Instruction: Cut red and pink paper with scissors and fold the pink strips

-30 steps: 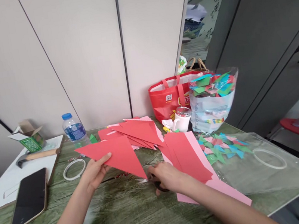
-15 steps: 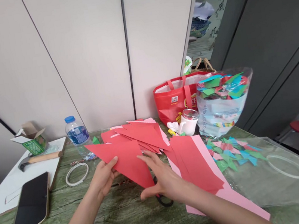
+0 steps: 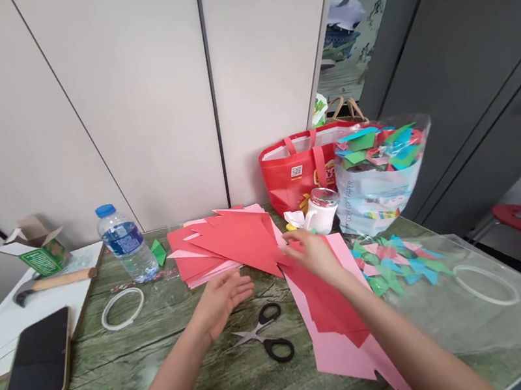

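My left hand [image 3: 221,300] hovers over the table with its fingers stretched out and nothing in it. My right hand [image 3: 314,256] reaches over the upper end of a stack of red paper sheets [image 3: 330,306], fingers apart; whether they touch the paper I cannot tell. Pink sheets [image 3: 343,356] lie under that stack. Beyond my left hand is a pile of red and pink cut paper [image 3: 240,234], with a large red triangle on top. Between my forearms lies a pair of scissors [image 3: 263,334] with black handles, blades slightly apart.
A water bottle [image 3: 127,246], a tape roll [image 3: 123,309], a phone [image 3: 35,369] and a hammer [image 3: 54,282] are at left. At right stand a white mug [image 3: 323,211], a red bag [image 3: 285,181] and a plastic bag of folded paper [image 3: 378,189]. Loose folded pieces [image 3: 395,266] lie nearby.
The red triangle has left my left hand and lies on the far pile. My right hand has moved up and right to the red stack. The scissors are uncovered.
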Available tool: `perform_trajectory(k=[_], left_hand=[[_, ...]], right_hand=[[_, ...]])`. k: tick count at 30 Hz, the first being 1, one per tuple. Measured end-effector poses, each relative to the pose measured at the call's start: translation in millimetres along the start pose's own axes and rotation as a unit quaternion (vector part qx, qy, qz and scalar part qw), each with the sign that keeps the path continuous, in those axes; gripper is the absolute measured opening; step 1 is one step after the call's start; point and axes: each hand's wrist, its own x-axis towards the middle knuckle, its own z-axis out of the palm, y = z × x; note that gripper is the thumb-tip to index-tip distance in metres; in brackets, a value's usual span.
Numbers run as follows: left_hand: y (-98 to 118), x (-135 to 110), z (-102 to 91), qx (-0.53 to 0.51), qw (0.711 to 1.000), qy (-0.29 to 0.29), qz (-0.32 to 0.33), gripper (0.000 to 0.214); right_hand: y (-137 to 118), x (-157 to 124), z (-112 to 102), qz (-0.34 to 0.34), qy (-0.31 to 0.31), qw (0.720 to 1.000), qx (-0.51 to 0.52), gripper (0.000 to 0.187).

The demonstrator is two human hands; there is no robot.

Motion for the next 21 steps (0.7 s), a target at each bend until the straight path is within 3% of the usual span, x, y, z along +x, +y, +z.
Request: perform_trajectory(k=[2, 4, 9, 16, 21], left_hand=[[-9, -6, 2.4, -0.034, 0.998, -0.019, -0.043, 0.024], [-18, -8, 8.8, -0.065, 0.994, -0.034, -0.078, 0.029], [-39, 0, 32.7, -0.087, 0.987, -0.042, -0.13, 0.049], [-54, -8, 44.4, -0.087, 0.983, -0.066, -0.144, 0.068], [-59, -21, 54.2, -0.059, 0.985, -0.072, -0.145, 0.07]], right_hand=[[26, -21, -26, 0.093, 0.046, 0.992, -0.067, 0.024], [51, -46, -45, 0.195, 0.054, 0.969, -0.142, 0.027], [82, -87, -51, 0.25, 0.009, 0.96, -0.128, 0.035], [57, -94, -29, 0.257, -0.03, 0.949, -0.183, 0.059], [31, -104, -16, 0.256, -0.028, 0.94, -0.223, 0.057]])
